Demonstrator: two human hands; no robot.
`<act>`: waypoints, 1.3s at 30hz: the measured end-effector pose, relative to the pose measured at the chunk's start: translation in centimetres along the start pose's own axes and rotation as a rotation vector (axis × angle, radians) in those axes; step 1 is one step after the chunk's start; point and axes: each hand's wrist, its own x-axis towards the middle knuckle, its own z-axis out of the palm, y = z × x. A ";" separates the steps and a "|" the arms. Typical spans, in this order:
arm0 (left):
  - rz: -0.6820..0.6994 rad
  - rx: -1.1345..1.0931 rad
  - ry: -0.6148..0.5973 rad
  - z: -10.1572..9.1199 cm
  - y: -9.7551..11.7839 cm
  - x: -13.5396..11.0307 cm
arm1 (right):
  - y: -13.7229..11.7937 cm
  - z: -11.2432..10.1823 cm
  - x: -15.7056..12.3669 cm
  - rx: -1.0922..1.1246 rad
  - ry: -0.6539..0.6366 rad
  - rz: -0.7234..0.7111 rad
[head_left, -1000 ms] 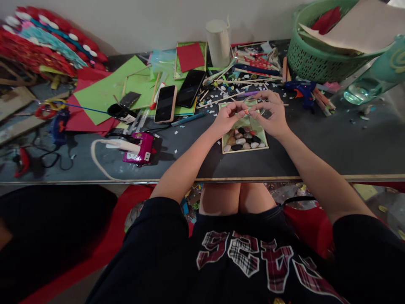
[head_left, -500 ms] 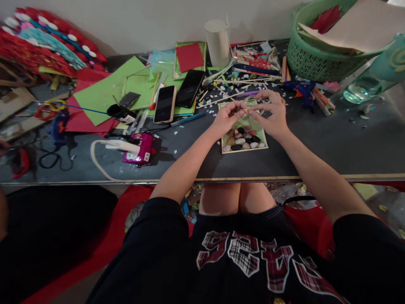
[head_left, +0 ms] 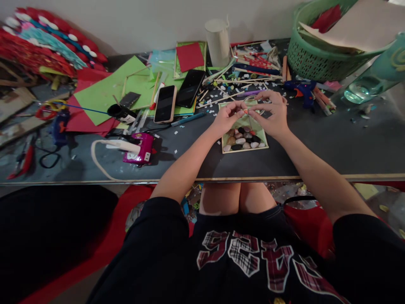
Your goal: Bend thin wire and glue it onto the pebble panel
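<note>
My left hand (head_left: 228, 118) and my right hand (head_left: 271, 114) meet fingertip to fingertip above a framed panel (head_left: 245, 150). Between them they pinch a tiny orange-red piece (head_left: 245, 111), too small to name. A thin pale loop, like a cord or strip, shows by the right fingers; where it ends I cannot tell. On the near half of the panel lie several smooth pebbles (head_left: 240, 141), white, brown and black. My hands cover part of the panel's far half. Behind them lies a purple pen (head_left: 251, 93), and a blue pen (head_left: 188, 119) rests to the left.
Two phones (head_left: 165, 104) lie on green paper (head_left: 104, 95). A purple power adapter (head_left: 138, 149) with a white plug sits at left. To the right are a blue glue gun (head_left: 300, 89), a green basket (head_left: 311, 63) and a water bottle (head_left: 370, 80). Red-handled pliers (head_left: 23, 160) lie far left.
My hands hold nearly the same pose over the panel. At the far left, the red-handled pliers now lie on the table and another person's hand there has drawn back out of view.
</note>
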 end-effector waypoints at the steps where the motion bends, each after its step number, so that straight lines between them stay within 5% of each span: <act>1: 0.001 -0.004 -0.002 0.0 0.0 0.0 | 0.0 0.0 0.0 -0.001 -0.006 0.002; 25: 0.017 -0.082 0.033 0.5 -0.1 0.0 | 0.5 -0.1 0.2 0.141 0.021 -0.073; 39: 0.035 -0.060 0.022 0.3 -0.5 0.1 | 0.5 0.2 -0.1 -0.011 0.021 -0.059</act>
